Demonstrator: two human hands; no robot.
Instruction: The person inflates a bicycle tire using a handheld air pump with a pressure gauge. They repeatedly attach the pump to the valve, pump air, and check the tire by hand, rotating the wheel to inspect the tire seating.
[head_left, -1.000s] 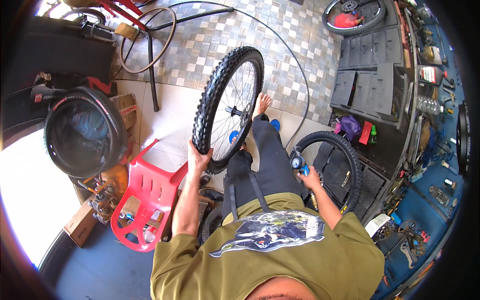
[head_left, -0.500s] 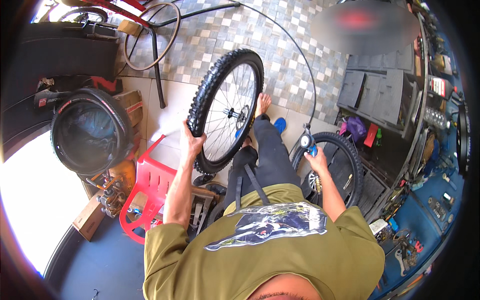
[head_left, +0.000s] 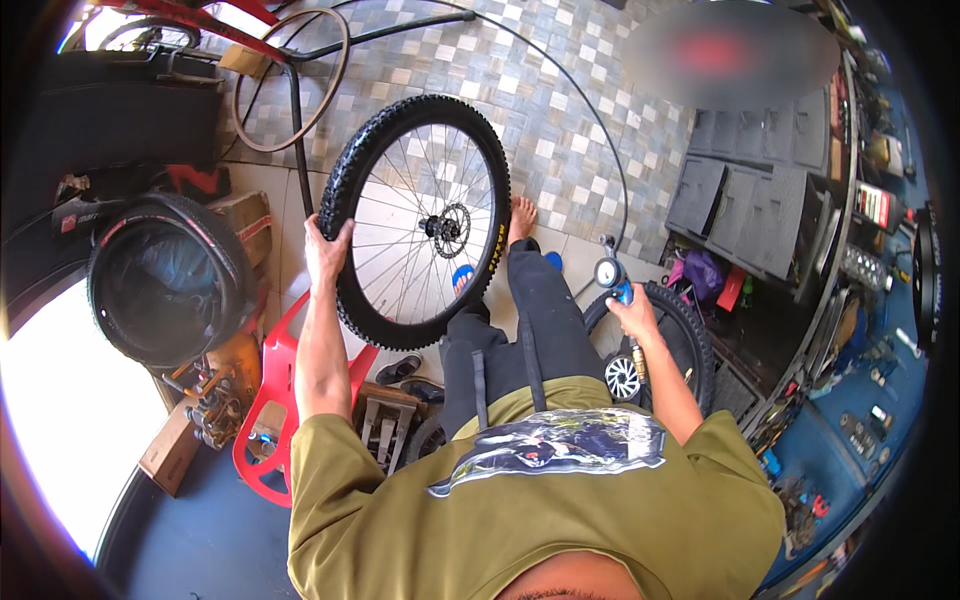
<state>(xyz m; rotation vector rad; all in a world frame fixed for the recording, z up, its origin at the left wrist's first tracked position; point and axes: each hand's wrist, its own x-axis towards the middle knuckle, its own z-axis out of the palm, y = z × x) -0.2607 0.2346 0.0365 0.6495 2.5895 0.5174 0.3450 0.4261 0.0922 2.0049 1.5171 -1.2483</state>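
A bicycle wheel (head_left: 443,228) with a black knobbly tyre (head_left: 350,170) is held in front of the dark-trousered legs (head_left: 545,330), tilted so that its spokes and hub are turned toward the view; whether the floor is touched by the tyre cannot be told. The wheel's left edge is gripped by the left hand (head_left: 325,250), with the thumb laid over the tyre's side. By the right hand (head_left: 637,320), the blue handle of an inflator (head_left: 609,274) is clasped, and a round dial gauge is carried at its top. A black hose (head_left: 603,115) is joined to the inflator's upper end and is curved away over the tiled floor (head_left: 560,60). Below the right hand, a brass-coloured fitting (head_left: 639,362) is seen, and a 2nd tyre (head_left: 697,335) is placed beside the legs, partly hidden by the forearm. Through the held wheel's spokes, 1 blue sandal (head_left: 463,273) is glimpsed; a bare foot (head_left: 521,218) is seen just beside the wheel's right edge. To the left, a red chair (head_left: 283,365) is partly covered by the left forearm; to the right, dark crates (head_left: 760,210) are ranged near a purple bag (head_left: 705,272).
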